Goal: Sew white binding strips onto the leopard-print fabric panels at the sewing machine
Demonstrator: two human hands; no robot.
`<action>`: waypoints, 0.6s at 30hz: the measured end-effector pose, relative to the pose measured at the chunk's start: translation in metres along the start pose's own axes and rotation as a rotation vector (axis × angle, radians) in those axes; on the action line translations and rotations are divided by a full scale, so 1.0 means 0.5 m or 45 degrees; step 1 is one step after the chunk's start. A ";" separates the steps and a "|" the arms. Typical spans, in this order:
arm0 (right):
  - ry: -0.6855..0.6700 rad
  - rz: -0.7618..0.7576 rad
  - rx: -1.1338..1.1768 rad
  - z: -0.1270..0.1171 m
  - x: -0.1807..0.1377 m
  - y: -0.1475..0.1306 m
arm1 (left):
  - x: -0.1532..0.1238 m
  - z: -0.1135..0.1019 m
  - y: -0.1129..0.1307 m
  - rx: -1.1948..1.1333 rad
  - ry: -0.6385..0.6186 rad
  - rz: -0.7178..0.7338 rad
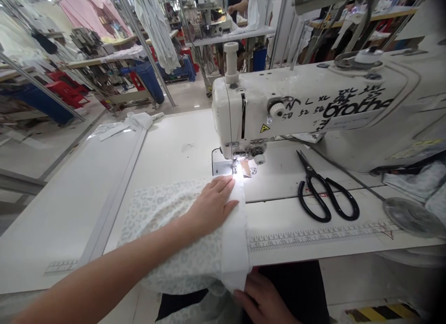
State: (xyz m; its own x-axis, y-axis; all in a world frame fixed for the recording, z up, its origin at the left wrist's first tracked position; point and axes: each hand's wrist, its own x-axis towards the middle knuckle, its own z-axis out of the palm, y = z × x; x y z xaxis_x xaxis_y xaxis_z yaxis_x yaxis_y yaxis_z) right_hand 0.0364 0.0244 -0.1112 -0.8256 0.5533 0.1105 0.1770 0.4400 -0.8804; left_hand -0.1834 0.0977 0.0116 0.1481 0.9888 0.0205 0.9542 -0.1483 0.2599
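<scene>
A pale fabric with a grey leopard print (153, 208) lies across the sewing table, with a plain white strip (234, 245) along its right edge. The strip's far end runs under the lit needle area of the white sewing machine (240, 124). My left hand (213, 203) lies flat on the fabric and strip just in front of the presser foot, fingers stretched out. Below the table's front edge, my right hand (263, 296) grips the near end of the strip between thumb and fingers; some of those fingers are hidden.
Black-handled scissors (322, 189) lie right of the needle, behind a printed ruler scale (313, 233). A metal lever with a round pad (411, 214) sits at the right. White scraps (139, 122) lie at the far left. Beyond, a person (240, 8) works at another machine.
</scene>
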 end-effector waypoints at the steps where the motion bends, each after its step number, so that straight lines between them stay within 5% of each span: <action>1: 0.006 0.011 0.003 -0.004 0.004 -0.002 | 0.006 -0.001 -0.004 -0.002 0.003 -0.002; 18: 0.048 0.034 -0.063 -0.028 0.012 -0.005 | 0.031 -0.008 -0.033 -0.026 0.053 0.036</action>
State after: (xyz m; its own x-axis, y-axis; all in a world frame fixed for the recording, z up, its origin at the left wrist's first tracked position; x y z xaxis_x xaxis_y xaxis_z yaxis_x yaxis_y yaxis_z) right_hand 0.0385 0.0367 -0.1016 -0.7998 0.5910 0.1054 0.2256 0.4587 -0.8595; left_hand -0.1980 0.1155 0.0112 0.1639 0.9841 0.0682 0.9442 -0.1765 0.2781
